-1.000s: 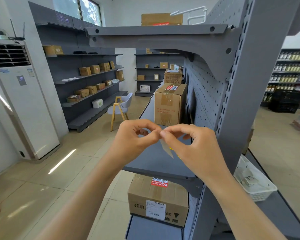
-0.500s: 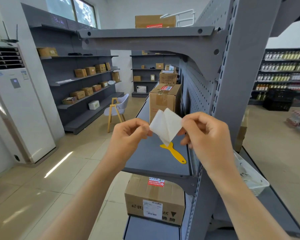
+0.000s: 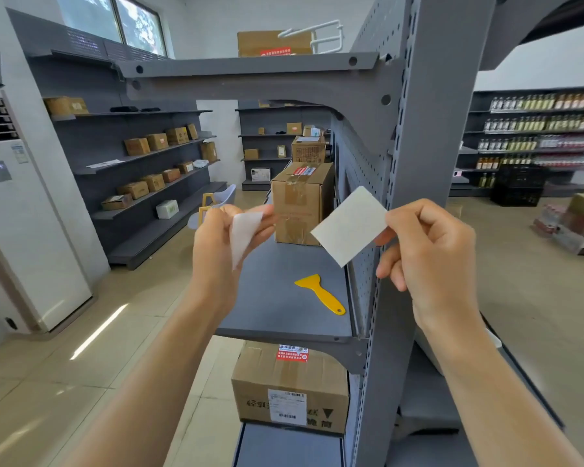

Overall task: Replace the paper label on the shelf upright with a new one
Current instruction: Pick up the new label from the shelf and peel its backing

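Note:
My right hand (image 3: 429,251) pinches a white rectangular paper label (image 3: 349,225) by its right edge, held just left of the grey shelf upright (image 3: 418,163). My left hand (image 3: 223,244) grips a second white sheet, the backing paper (image 3: 245,234), apart from the label. The two sheets are fully separated, with a gap between them. The upright's face at hand height shows bare grey metal, with no label on it.
A yellow plastic scraper (image 3: 321,294) lies on the grey shelf (image 3: 277,298) below my hands. A taped cardboard box (image 3: 300,203) stands further back on that shelf, another cardboard box (image 3: 289,389) below it. A white basket sits right of the upright, mostly hidden.
The folded sheets pinched together between both hands were peeled open, then pulled fully apart. My left hand moved left with the backing and my right hand moved right with the label.

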`<state>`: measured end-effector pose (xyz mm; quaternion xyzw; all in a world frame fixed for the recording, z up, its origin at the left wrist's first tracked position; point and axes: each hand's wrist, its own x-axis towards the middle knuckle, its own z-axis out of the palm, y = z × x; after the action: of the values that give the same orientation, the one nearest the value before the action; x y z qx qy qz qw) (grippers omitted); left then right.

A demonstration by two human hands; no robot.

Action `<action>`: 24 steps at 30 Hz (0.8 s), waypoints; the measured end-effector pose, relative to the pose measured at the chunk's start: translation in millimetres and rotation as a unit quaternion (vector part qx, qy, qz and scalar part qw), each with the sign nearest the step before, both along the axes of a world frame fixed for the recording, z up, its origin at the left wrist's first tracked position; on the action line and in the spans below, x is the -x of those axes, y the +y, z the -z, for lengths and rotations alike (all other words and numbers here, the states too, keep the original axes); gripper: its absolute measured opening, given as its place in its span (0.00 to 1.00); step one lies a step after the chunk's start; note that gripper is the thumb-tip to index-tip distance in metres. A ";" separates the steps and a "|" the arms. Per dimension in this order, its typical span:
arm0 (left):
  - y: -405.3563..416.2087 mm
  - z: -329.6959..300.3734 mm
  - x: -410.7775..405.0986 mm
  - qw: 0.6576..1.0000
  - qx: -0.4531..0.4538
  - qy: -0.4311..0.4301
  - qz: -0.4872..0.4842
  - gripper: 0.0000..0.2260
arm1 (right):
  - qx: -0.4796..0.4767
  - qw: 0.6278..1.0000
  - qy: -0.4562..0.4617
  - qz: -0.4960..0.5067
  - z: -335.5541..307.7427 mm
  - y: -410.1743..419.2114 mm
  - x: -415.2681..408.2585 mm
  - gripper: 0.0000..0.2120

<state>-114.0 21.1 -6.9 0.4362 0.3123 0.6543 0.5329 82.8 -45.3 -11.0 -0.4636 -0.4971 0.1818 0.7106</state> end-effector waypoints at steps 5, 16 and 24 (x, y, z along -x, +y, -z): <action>-6.4 -6.5 -29.0 0.970 -0.087 0.215 -0.066 0.08 | -0.012 0.999 -0.022 0.039 -1.4 -7.0 -13.1 0.12; -42.5 8.8 -144.6 0.917 -0.296 0.260 0.064 0.12 | 0.008 0.989 0.008 0.145 9.5 -52.8 -99.1 0.13; -51.7 40.8 -251.2 0.930 -0.185 0.271 0.164 0.12 | 0.062 0.971 0.015 0.232 28.1 -75.8 -191.9 0.10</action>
<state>137.3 -30.6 -47.7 0.7332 0.2419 0.4608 0.4378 274.7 -121.1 -39.1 -0.6065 -0.3530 0.0493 0.7107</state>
